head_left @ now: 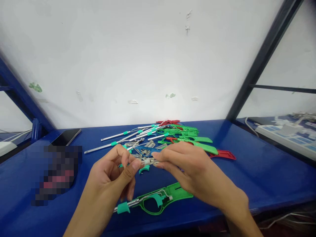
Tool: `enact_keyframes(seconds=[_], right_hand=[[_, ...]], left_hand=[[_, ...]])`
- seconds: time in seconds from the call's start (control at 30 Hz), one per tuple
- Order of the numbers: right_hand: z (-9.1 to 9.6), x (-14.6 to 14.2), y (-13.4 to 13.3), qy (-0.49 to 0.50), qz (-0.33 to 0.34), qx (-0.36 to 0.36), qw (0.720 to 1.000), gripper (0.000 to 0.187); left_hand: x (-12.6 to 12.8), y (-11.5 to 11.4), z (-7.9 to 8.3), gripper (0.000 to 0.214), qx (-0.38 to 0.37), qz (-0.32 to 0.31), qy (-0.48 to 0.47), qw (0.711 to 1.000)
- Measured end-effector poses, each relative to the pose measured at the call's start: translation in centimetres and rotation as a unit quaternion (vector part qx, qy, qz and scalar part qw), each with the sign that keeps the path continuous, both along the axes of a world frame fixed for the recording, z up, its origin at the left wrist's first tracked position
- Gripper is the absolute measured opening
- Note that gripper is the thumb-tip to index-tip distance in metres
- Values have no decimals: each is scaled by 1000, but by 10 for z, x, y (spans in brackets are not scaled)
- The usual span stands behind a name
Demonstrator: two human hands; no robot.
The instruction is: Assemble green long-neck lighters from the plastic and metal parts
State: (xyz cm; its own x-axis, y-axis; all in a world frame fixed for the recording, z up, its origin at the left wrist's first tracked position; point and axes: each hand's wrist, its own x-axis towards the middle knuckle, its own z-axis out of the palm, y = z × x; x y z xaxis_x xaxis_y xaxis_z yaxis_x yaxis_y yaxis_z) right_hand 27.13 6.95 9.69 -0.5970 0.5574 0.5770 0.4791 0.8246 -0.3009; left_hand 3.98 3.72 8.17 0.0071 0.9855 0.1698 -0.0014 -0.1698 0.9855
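My left hand pinches the left end of a small clear plastic lighter part between thumb and fingers. On its other end, the fingertips of my right hand are closed and cover much of it. Below both hands lies an open green lighter half-shell. Inside this shell are a teal trigger and white wires, and a metal tube with a teal collar runs out to the left, partly behind my left hand. A loose teal trigger rests just beyond the held part.
Behind my hands is a pile of metal lighter tubes, green shells, red shells and clear parts. A phone and a pixelated dark object lie left. Dark posts flank the blue table; white items are right.
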Motion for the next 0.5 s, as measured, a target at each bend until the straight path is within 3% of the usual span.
enact_keyframes(seconds=[0.27, 0.5], right_hand=[[-2, -10, -3, -62, -8, 68, 996, 40], [-9, -20, 2, -70, 9, 104, 992, 37]], left_hand=[[11, -13, 13, 53, -1, 86, 22, 996], [6, -13, 12, 60, -12, 84, 28, 996]])
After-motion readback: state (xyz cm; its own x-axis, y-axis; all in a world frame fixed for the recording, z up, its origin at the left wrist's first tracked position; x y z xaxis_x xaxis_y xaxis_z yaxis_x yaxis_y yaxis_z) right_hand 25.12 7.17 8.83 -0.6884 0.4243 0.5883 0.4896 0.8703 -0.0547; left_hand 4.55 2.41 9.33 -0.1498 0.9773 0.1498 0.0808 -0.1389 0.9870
